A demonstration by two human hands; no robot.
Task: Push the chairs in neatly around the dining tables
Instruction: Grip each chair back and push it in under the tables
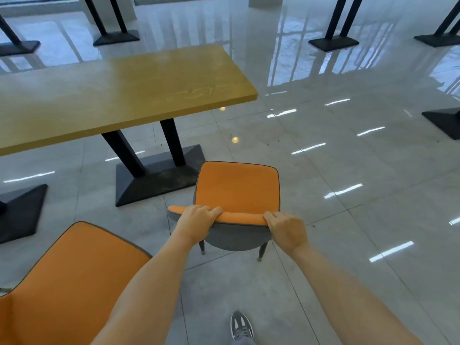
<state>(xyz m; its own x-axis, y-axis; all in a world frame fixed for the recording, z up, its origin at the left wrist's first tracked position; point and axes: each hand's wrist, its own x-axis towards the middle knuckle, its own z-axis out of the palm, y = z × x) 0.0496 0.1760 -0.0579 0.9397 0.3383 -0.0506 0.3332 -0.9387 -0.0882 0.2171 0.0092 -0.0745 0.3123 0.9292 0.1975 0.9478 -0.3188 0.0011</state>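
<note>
An orange chair (pixel 237 188) with a grey back shell stands on the floor just right of the wooden dining table (pixel 119 95), outside its near right corner. My left hand (pixel 196 221) grips the left end of the chair's backrest top. My right hand (pixel 286 229) grips the right end. The chair's seat faces away from me and its front edge is level with the table's black pedestal base (pixel 159 178). A second orange chair (pixel 69 282) sits at the lower left, close to my left forearm.
Glossy grey tiled floor (pixel 348 170) stretches to the right and ahead. Other black table bases stand at the left edge (pixel 22 210), the right edge (pixel 445 120) and along the back (pixel 333 42). My grey shoe (pixel 240 324) is at the bottom.
</note>
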